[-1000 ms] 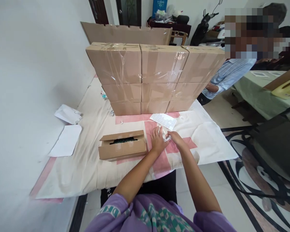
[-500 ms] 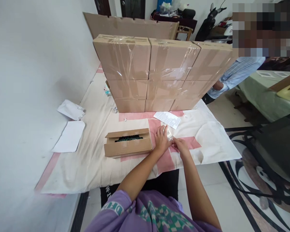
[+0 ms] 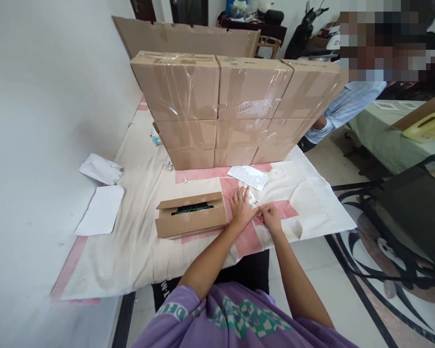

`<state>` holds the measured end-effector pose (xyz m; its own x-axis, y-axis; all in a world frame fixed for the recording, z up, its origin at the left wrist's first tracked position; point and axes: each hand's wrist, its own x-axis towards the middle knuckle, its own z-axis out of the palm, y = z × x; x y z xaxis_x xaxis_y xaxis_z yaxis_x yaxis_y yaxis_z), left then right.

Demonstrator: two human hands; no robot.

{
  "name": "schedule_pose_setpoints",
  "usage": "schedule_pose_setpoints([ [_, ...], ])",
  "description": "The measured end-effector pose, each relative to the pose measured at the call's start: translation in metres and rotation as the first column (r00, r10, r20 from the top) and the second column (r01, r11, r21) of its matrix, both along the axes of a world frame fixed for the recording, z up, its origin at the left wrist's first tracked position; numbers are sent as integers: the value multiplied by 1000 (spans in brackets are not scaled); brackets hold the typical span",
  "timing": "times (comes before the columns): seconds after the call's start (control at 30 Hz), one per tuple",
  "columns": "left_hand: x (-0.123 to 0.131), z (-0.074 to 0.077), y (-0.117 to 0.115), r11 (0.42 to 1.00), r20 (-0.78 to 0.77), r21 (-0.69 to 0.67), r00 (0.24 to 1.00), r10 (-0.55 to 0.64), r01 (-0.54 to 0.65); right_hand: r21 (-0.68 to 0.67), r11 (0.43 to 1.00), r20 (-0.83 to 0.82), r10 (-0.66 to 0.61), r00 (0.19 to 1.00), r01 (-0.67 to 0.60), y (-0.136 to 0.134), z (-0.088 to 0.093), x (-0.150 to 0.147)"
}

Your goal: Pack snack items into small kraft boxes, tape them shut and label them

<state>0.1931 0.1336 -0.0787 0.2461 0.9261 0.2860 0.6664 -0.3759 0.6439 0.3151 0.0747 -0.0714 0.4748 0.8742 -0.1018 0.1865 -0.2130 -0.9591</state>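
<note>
White item (image 3: 253,200) lies near carton (image 3: 191,226) (half-open) — boxes (image 3: 241,104) beyond.

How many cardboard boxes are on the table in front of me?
10. Nine stacked boxes stand straight ahead, in three columns of three; the open box lies just left of your left hand. More could be hidden behind the stacked boxes.

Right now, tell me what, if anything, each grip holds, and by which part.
The left grip spreads over the left side of a small whitish item, seemingly pressing it down. The right grip looks pinched; whether it holds anything cannot be told.
</note>
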Motion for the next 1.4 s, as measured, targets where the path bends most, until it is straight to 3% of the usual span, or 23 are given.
schedule_pose_setpoints([
  [0.2, -7, 16, -9, 996, 188, 4, 978, -85, 86, 179, 983, -66, -22, 998, 33, -20, 12, -15],
  [0.33, -25, 26, -59, 978, 375, -25, 909, -181, 205, 262, 965, -95, 5, 995, 20, -49, 30, -31],
  [0.47, -59, 39, -110, 957, 503, -105, 845, -182, 269, 295, 935, 20, 197, 980, -194, -85, 50, -53],
  [0.53, -79, 51, -117, 952, 520, -111, 833, -190, 286, 285, 899, 122, 309, 943, -332, -98, 57, -64],
  [0.63, -110, 71, -115, 954, 495, -92, 845, -205, 285, 256, 863, 197, 395, 897, -436, -106, 59, -79],
  [0.77, -141, 84, -117, 965, 389, -55, 896, -215, 256, 251, 811, 236, 477, 846, -528, -98, 53, -92],
  [0.93, -167, 80, -126, 984, 231, 32, 956, -179, 177, 262, 755, 225, 558, 799, -601, -86, 51, -111],
  [1.0, -175, 80, -131, 983, 180, 89, 969, -172, 158, 254, 778, 185, 544, 819, -574, -80, 46, -121],
  [1.07, -180, 84, -137, 974, 136, 146, 972, -192, 172, 230, 839, 92, 485, 869, -493, -73, 35, -129],
  [1.2, -194, 103, -149, 932, 89, 244, 951, -296, 267, 86, 973, -116, 224, 968, -215, -56, 15, -125],
  [1.27, -207, 114, -147, 942, 121, 215, 950, -287, 257, 134, 981, -17, 144, 989, -141, -45, 24, -114],
  [1.3, -215, 119, -144, 955, 152, 173, 951, -269, 243, 192, 968, 84, 149, 985, -162, -40, 34, -109],
  [1.4, -241, 130, -123, 972, 221, 4, 948, -228, 233, 293, 865, 432, 260, 864, -407, -19, 79, -108],
])
